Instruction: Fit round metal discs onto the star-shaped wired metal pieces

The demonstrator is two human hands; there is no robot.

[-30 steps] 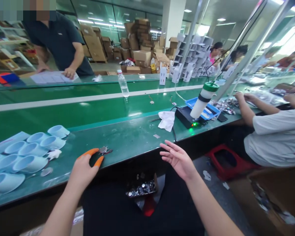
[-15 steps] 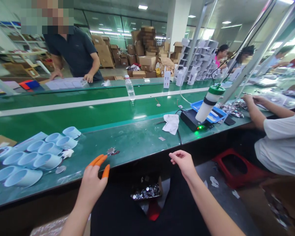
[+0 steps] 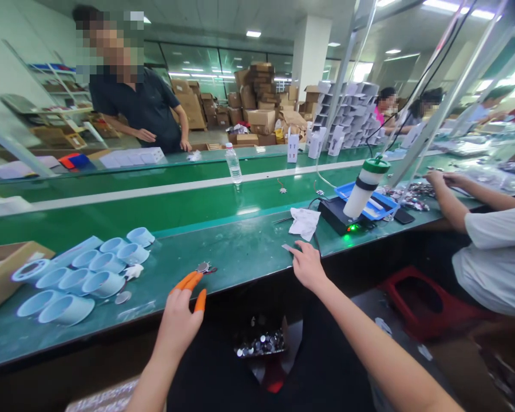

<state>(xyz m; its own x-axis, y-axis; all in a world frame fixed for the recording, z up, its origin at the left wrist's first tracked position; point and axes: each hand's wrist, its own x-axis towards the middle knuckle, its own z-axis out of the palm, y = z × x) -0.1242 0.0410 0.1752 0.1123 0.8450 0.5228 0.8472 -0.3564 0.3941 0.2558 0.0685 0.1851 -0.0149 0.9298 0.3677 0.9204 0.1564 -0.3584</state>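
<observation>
My left hand, with orange finger cots on several fingers, rests at the bench edge. Its fingers are stretched and the thumb stands apart. Just beyond the fingertips lies a small round metal part with toothed edges and a short dark red wire. My right hand reaches over the bench edge, fingers extended and slightly apart. One fingertip is at a small flat grey rectangular piece lying on the bench; whether it presses on it is unclear. Behind that hand lies a crumpled white tissue.
Light-blue cups stand grouped on the left beside a cardboard box. On the right are a black device, a white bottle with green cap and a blue tray. A co-worker's arms work farther right.
My right hand has moved forward onto the bench, its pinched fingers now extended at the flat grey piece. My left hand stays by the round part. The view has shifted slightly; the person opposite stands straighter.
</observation>
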